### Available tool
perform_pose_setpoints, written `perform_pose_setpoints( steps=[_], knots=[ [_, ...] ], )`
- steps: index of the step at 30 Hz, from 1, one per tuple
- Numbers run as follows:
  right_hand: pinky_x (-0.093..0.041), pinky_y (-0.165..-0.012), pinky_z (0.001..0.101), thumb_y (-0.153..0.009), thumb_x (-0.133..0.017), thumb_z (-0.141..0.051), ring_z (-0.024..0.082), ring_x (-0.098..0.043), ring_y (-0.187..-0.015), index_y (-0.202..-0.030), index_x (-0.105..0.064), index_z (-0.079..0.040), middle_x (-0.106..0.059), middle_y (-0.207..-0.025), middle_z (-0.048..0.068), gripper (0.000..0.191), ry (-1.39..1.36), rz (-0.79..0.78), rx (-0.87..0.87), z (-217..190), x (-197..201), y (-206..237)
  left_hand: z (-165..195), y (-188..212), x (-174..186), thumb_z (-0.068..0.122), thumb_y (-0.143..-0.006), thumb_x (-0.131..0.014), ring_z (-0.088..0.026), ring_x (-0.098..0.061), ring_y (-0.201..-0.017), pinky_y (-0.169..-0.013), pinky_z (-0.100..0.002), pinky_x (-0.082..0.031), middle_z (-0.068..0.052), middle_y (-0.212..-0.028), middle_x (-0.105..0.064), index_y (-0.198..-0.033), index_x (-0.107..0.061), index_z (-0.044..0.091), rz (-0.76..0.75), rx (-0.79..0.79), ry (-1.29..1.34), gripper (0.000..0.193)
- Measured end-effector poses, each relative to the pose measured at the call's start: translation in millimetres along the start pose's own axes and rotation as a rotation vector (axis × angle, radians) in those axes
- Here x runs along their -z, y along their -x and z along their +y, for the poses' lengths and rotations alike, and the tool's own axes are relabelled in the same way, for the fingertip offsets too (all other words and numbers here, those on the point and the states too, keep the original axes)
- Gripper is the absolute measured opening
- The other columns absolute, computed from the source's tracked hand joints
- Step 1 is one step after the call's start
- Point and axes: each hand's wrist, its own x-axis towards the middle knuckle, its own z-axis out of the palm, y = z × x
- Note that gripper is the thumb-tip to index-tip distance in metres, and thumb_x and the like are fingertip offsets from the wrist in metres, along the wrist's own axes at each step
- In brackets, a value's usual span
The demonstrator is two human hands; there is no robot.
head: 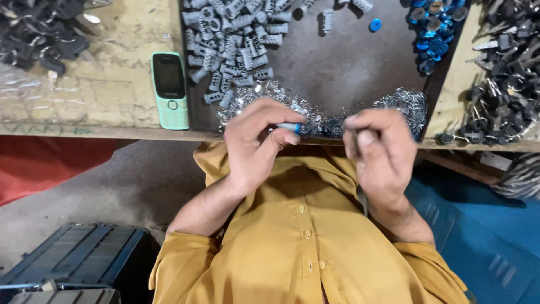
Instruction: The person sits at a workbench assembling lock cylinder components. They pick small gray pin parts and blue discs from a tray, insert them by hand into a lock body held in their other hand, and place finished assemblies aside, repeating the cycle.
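- Blue-tipped small cylinder, grey metal with a blue end, is pinched between the thumb and forefinger of the left hand; the fingers are closed on it. It sits at the near edge of the bench, just above the shiny scrap.
- Right hand is curled loosely with the thumb against the forefinger, close to the cylinder's right; whether it grips a small part cannot be told, since nothing shows between the fingers.
- Both hands are raised together over the bench edge, seemingly so that the piece can be worked close to the eye.
- Dark metal tray holds the sorted stock: a heap of grey ribbed barrels at far left, a pile of blue caps at far right, one stray blue cap apart from them.
- Loose bright metal clips, thin and tangled, lie along the tray's near rim, directly behind the hands and within easy reach.
- Green keypad phone lies flat on the worn wooden bench, left of the tray.
- Black-headed keys are heaped at right; dark plastic pieces at far left.
- Mustard buttoned shirt fills the near view; a dark slatted crate stands on the floor at near left.
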Motion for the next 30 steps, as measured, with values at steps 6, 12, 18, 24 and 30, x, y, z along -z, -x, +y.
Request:
perform_pose_setpoints(
  steps=[6,12,18,24,30],
  knots=[
    [-0.045,-0.063,0.0257,-0.087,-0.085,-0.003,0.018,-0.055,-0.078,-0.116,-0.070,-0.002,-0.058,-0.091,0.009,0.033,0.671,-0.097,0.363,-2.6,-5.8,1.7,-19.6,13.5,-23.6,0.026,-0.103,-0.072,-0.004,-0.041,-0.064,-0.056,-0.020,-0.032,0.003,-0.082,-0.059,-0.113,-0.071,0.001,-0.231,0.451,0.889,0.027],
    [-0.038,-0.056,0.0254,-0.074,-0.096,-0.024,0.015,-0.049,-0.070,-0.104,-0.072,-0.005,-0.055,-0.086,0.008,0.043,0.640,-0.007,0.332,4.3,1.5,6.4,-27.7,20.7,-30.9,0.026,-0.101,-0.074,-0.004,-0.042,-0.065,-0.055,-0.020,-0.033,0.004,-0.083,-0.058,-0.109,-0.070,0.001,-0.269,0.518,0.857,0.027],
    [-0.039,-0.060,0.0272,-0.074,-0.095,-0.032,0.017,-0.049,-0.072,-0.099,-0.061,-0.004,-0.054,-0.085,0.010,0.051,0.636,-0.007,0.394,10.2,4.9,8.0,-22.7,16.1,-30.7,0.026,-0.099,-0.074,-0.004,-0.049,-0.072,-0.061,-0.022,-0.039,0.002,-0.090,-0.062,-0.112,-0.072,-0.001,-0.317,0.427,0.799,0.029],
    [-0.043,-0.068,0.0196,-0.112,-0.056,-0.013,0.005,-0.049,-0.074,-0.137,-0.048,-0.003,-0.057,-0.096,0.003,0.028,0.071,-0.017,-0.034,17.2,-1.8,31.9,-10.5,6.4,-25.1,0.015,-0.096,-0.079,-0.008,-0.057,-0.075,-0.064,-0.024,-0.047,-0.001,-0.095,-0.064,-0.107,-0.072,-0.002,-0.183,0.373,0.727,0.021],
    [-0.046,-0.075,0.0221,-0.113,-0.047,-0.009,0.009,-0.052,-0.083,-0.141,-0.043,0.002,-0.057,-0.102,0.007,0.030,-0.056,-0.179,-0.207,15.0,7.6,32.2,13.6,-2.4,-10.7,0.009,-0.089,-0.083,-0.019,-0.069,-0.082,-0.071,-0.030,-0.054,-0.007,-0.095,-0.070,-0.103,-0.073,0.003,-0.168,-0.287,-0.232,0.018]
  ],
)
